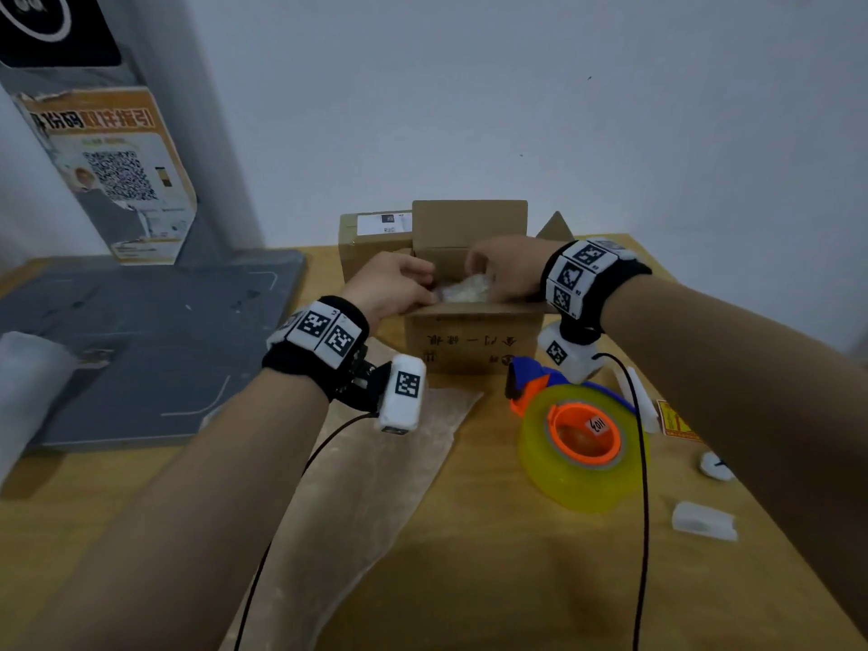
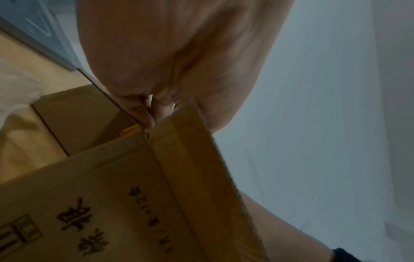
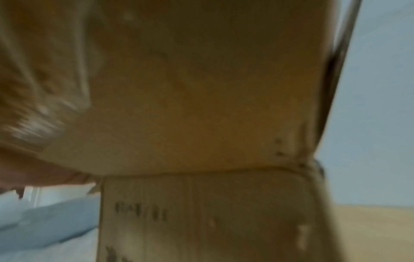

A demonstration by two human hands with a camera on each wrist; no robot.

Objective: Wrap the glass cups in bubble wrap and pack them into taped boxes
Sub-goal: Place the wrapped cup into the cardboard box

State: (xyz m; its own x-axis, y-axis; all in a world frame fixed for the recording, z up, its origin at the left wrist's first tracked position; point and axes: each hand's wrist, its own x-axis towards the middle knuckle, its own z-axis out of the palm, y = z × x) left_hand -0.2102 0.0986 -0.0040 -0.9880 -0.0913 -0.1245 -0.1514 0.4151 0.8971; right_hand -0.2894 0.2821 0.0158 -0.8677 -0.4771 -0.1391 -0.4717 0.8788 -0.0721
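Observation:
An open brown cardboard box (image 1: 469, 343) stands mid-table with its flaps up. A cup wrapped in bubble wrap (image 1: 462, 291) sits in the box's opening, between both hands. My left hand (image 1: 430, 286) grips its left end with curled fingers. My right hand (image 1: 479, 270) curls over its right end from above. The left wrist view shows my left fingertips (image 2: 145, 115) curled at the upper corner of the printed box (image 2: 89, 203). The right wrist view is blurred and shows the box wall (image 3: 201, 212) and a streak of bubble wrap (image 3: 33, 115). The glass itself is hidden.
A closed labelled box (image 1: 371, 237) stands behind the open one. A loose bubble wrap sheet (image 1: 375, 486) lies in front of it. A tape dispenser with a yellow roll (image 1: 577, 444) sits front right, beside white scraps (image 1: 704, 521). A grey mat (image 1: 141, 345) and a bubble wrap roll (image 1: 23, 392) are at the left.

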